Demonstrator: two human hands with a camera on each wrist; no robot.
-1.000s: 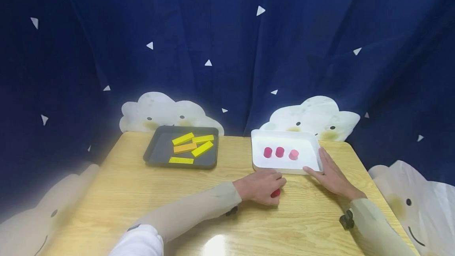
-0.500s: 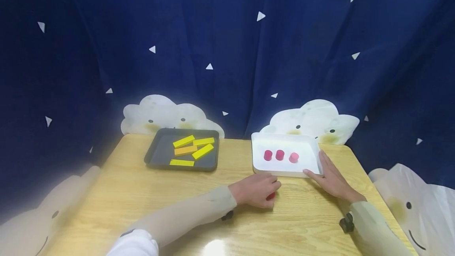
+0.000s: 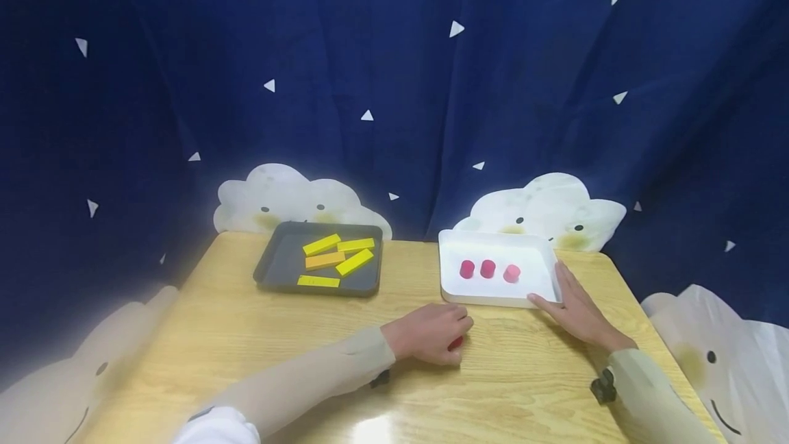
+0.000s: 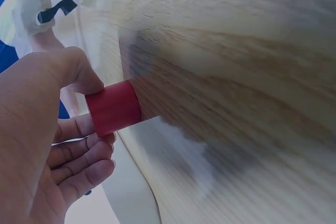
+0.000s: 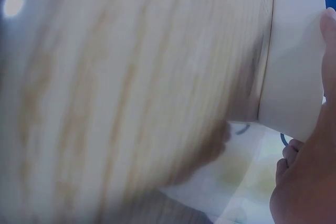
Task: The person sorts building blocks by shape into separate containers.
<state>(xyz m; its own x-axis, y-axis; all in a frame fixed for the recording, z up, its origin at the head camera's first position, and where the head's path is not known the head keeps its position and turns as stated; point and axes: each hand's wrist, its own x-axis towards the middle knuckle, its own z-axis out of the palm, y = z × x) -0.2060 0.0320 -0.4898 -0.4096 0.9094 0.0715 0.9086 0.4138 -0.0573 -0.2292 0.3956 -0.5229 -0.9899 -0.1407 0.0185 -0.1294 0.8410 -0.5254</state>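
Observation:
In the head view my left hand [image 3: 428,333] is low over the middle of the table, in front of the gap between two trays. It pinches a red cylindrical block [image 4: 114,108] between thumb and fingers, with one end toward the wood. Most of that block is hidden by the hand from above. My right hand [image 3: 582,314] rests against the near right corner of the white tray [image 3: 493,299], its thumb at the front rim and straight fingers along the right side. Inside that tray stand two dark pink cylinders [image 3: 487,268] and a lighter pink cylinder [image 3: 511,273].
A dark grey tray [image 3: 274,262] at the back left holds several yellow blocks [image 3: 355,262] and an orange block [image 3: 325,260]. Behind the wooden table [image 3: 296,334] hangs a navy curtain [image 3: 394,88] with triangles and clouds.
My left hand has slid leftward across the table with the red cylindrical block, away from the white tray. The right hand stays at the tray's corner. The head view has shifted slightly.

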